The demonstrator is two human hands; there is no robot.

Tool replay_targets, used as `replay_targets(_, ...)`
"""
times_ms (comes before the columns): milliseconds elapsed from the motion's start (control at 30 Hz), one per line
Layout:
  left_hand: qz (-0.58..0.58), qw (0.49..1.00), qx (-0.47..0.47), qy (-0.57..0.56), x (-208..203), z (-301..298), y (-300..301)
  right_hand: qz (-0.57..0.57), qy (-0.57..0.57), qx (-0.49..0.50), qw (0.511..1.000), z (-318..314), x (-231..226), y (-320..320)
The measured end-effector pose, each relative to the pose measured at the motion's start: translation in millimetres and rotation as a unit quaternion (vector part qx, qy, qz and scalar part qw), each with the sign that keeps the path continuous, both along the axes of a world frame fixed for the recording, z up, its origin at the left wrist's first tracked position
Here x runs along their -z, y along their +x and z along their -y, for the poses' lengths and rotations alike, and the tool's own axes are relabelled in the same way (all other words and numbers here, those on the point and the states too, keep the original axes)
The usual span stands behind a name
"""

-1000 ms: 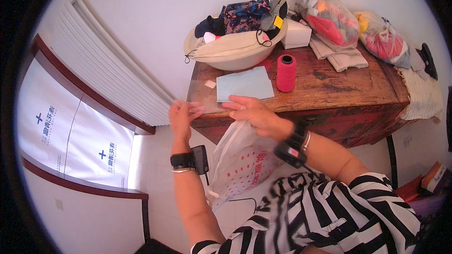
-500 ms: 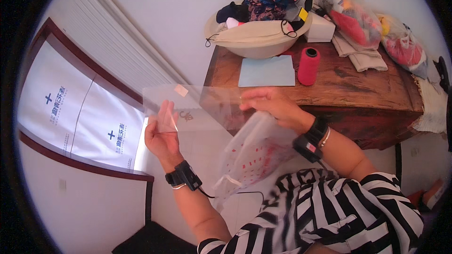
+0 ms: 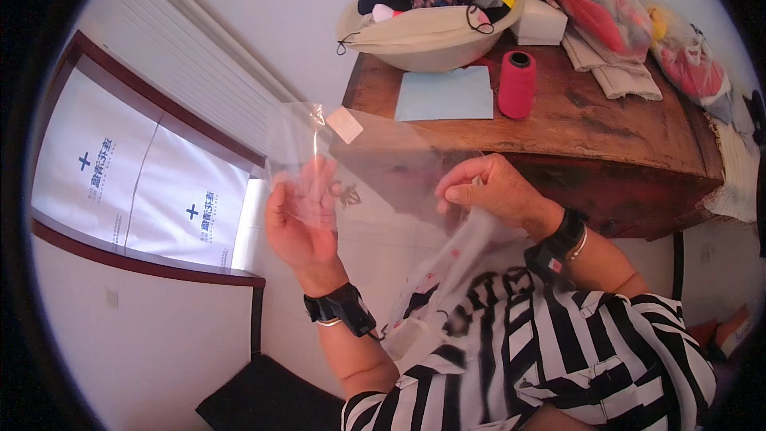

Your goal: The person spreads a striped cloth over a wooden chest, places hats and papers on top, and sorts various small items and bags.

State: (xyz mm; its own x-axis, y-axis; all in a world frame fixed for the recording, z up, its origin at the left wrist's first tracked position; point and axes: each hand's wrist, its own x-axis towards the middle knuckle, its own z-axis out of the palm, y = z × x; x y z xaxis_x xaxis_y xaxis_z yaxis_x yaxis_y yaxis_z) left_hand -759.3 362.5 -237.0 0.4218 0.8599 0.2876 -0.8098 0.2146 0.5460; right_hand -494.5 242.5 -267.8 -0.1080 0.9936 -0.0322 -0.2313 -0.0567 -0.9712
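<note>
A clear plastic sheet [image 3: 399, 144] with a small pale sticker [image 3: 345, 124] is held up in front of me. My left hand [image 3: 303, 211] has hold of its left side; the fingers show through the film and the thumb is at the edge. At the sheet's right end, my right hand [image 3: 495, 195] is closed, thumb against the fingers. A translucent plastic bag [image 3: 439, 279] with reddish marks hangs crumpled from the right hand toward my lap. Whether the right fingers also grip the sheet's edge is hard to see.
Beyond my hands stands a brown wooden chest [image 3: 590, 132]. On it are a light blue sheet [image 3: 445, 94], a red thread cone [image 3: 517, 86], a basin [image 3: 435, 52] of clothes, folded cloth [image 3: 610, 72] and stuffed plastic bags [image 3: 598, 8]. A black seat [image 3: 271, 395] is low left.
Both hands have moved right in the picture, and the clear sheet now looks larger and more tilted. The bag hangs narrower and lower. My view has tipped slightly downward.
</note>
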Motion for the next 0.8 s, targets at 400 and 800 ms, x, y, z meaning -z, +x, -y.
replay_targets(400,-0.339,0.922,-0.162,0.095,8.7,88.7,54.2,0.122,0.051,0.11,0.985,42.1,12.4,20.5)
replay_targets(800,-0.364,0.878,-0.279,0.139,11.2,115.8,37.3,0.104,0.036,0.166,0.98,60.5,8.2,37.3)
